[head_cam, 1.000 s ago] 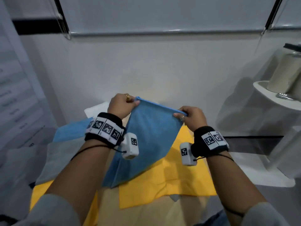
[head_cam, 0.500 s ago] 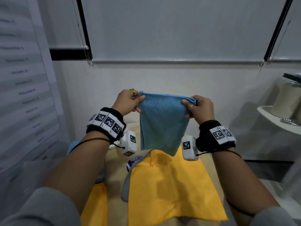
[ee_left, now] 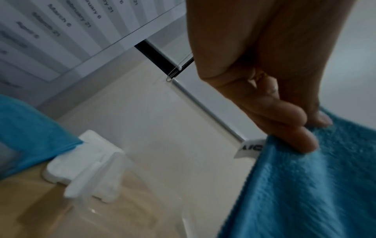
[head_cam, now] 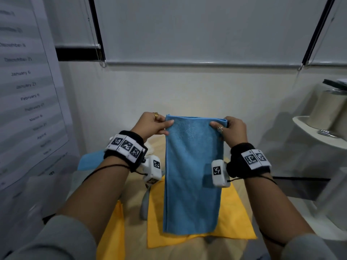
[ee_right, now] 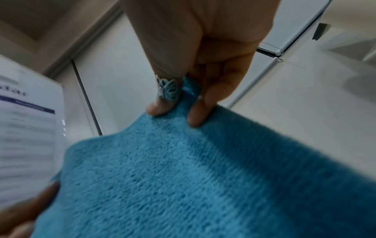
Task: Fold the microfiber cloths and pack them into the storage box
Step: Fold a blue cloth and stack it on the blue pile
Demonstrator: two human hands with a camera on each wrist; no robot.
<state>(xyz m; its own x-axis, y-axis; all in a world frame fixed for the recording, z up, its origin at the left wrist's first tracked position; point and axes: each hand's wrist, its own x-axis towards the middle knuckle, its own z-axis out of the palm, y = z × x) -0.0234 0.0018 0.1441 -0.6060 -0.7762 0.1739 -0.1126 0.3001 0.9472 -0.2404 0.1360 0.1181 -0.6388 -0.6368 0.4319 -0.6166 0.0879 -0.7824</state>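
While both hands pinch blue cloth point(head_cam: 193, 173), wall chart point(head_cam: 28, 87) — "January 6", "February 6"

Wall ahead was pale, with a lowered roller blind point(head_cam: 197, 29) covering its upper part; the blind's bottom rail point(head_cam: 202, 63) ran level across. A bead chain point(head_cam: 97, 53) hung at the blind's left edge. A printed sheet of dates point(head_cam: 24, 87) was posted on the left, reading January, February, March. At right, a white rounded shelf point(head_cam: 319, 132) carried a cream cylinder point(head_cam: 330, 107) and a small metal object point(head_cam: 326, 132). White foam blocks point(ee_left: 85, 165) sat on the tan surface point(ee_left: 40, 209).
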